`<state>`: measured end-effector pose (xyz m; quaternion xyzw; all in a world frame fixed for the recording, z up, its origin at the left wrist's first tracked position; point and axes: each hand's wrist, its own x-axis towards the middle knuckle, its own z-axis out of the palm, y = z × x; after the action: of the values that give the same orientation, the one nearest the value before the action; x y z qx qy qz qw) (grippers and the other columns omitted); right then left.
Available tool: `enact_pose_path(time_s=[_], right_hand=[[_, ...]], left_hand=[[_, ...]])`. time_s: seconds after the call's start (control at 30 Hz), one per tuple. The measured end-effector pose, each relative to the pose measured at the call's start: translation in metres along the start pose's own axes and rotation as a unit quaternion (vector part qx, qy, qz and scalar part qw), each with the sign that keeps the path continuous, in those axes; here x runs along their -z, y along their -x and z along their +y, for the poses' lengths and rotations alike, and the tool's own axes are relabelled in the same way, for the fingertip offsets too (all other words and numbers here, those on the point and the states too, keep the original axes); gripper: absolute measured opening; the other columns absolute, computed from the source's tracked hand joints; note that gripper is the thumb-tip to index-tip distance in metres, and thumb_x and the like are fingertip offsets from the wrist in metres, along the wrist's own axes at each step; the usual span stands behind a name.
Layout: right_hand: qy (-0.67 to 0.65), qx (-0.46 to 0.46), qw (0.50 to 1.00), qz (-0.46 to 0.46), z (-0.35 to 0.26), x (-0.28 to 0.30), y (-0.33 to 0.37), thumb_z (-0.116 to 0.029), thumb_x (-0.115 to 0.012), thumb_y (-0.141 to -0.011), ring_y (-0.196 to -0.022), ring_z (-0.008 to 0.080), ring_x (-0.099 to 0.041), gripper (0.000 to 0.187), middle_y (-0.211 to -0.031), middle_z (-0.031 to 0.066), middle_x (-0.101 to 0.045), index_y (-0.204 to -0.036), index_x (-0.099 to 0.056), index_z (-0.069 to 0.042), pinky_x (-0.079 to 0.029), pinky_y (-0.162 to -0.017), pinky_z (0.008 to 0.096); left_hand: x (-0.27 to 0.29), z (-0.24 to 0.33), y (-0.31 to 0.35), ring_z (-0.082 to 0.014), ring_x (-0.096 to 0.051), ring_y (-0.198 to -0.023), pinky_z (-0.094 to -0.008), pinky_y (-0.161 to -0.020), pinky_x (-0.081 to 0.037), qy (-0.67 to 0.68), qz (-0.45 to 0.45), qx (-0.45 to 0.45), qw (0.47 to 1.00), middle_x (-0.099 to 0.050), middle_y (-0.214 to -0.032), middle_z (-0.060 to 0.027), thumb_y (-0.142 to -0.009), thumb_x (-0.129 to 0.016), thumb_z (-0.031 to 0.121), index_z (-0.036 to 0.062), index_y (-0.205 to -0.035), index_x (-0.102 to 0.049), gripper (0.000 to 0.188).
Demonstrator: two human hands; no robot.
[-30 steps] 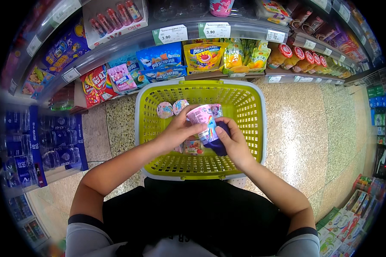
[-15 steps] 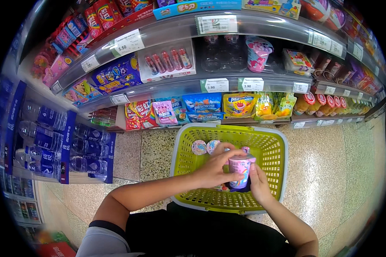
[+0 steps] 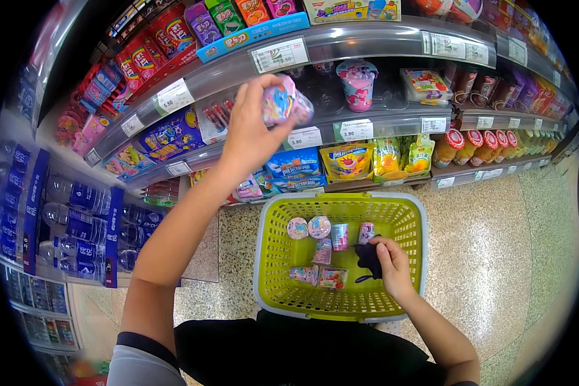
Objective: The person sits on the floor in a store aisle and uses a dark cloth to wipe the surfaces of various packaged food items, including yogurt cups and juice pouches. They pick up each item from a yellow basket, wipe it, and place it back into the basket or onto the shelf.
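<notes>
My left hand (image 3: 251, 125) is raised to the shelf and closed around a pink-and-purple snack cup (image 3: 286, 106), slightly blurred, in front of the middle shelf's edge. Another pink cup (image 3: 358, 87) stands upright on that shelf to its right. Below, my right hand (image 3: 395, 267) pinches a black piece of cloth (image 3: 368, 260) over the right side of the yellow-green basket (image 3: 341, 310). Several small cups lie or stand in the basket, among them a round-lidded cup (image 3: 319, 226) and a cup on its side (image 3: 303, 275). Beside that one is a small clear-topped pack (image 3: 333, 278).
Curved shelf edges with price labels (image 3: 352, 132) run across the front. Candy bags (image 3: 347, 161) fill the lowest shelf, with red-lidded jars (image 3: 449, 143) to the right. Packs of water bottles (image 3: 83, 219) stand at left. Speckled floor (image 3: 469, 257) lies right of the basket.
My left hand has lifted the cup from over the basket up and left to the shelf. My right hand has let go of the cup and now grips the black cloth.
</notes>
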<state>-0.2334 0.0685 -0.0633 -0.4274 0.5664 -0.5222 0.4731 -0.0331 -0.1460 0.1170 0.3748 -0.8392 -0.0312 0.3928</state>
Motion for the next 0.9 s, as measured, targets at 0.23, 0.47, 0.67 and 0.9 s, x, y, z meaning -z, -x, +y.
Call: enact_pose_path(time_s=[0.23,0.47,0.67,0.9], right_hand=[[0.06,-0.037,0.997,0.033,0.027,0.023,0.015,-0.012,-0.048,-0.092,-0.075,0.0145,-0.057,0.019,-0.084,0.0096,-0.061,-0.095,-0.061,0.002,-0.046,-0.07,0.0268],[0.073,-0.067,0.995,0.024,0.036,0.029,0.017,-0.014,-0.048,-0.092,-0.075,0.0127,-0.055,0.02,-0.084,0.0083,-0.061,-0.096,-0.061,0.002,-0.046,-0.069,0.026],[0.074,-0.085,0.993,0.032,0.058,0.037,0.02,-0.016,-0.049,-0.092,-0.072,0.0116,-0.054,0.021,-0.079,0.0067,-0.061,-0.096,-0.06,0.002,-0.045,-0.068,0.0256],[0.122,-0.097,0.988,0.009,0.061,0.035,0.022,-0.019,-0.049,-0.092,-0.072,0.0129,-0.055,0.023,-0.079,0.0084,-0.062,-0.096,-0.061,0.001,-0.045,-0.068,0.0269]], left_hand=[[-0.019,-0.029,-0.011,-0.035,-0.048,-0.107,-0.0377,-0.089,-0.039,-0.037,-0.003,-0.07,0.997,-0.048,-0.114,-0.0178,-0.075,-0.065,0.005,0.0058,-0.116,-0.049,0.045],[-0.021,-0.044,-0.019,-0.0291,-0.053,-0.104,-0.0318,-0.079,-0.045,-0.123,-0.035,-0.079,0.989,-0.051,-0.117,-0.017,-0.077,-0.062,0.005,0.0071,-0.121,-0.05,0.046],[-0.027,-0.049,-0.017,-0.022,-0.059,-0.097,-0.0292,-0.074,-0.05,-0.024,-0.03,-0.011,0.999,-0.054,-0.118,-0.0134,-0.077,-0.064,0.004,0.0037,-0.117,-0.054,0.042],[-0.024,-0.05,-0.014,-0.0304,-0.055,-0.103,-0.0341,-0.082,-0.047,-0.032,-0.079,-0.022,0.996,-0.053,-0.119,-0.0161,-0.077,-0.064,0.009,0.0052,-0.121,-0.05,0.047]])
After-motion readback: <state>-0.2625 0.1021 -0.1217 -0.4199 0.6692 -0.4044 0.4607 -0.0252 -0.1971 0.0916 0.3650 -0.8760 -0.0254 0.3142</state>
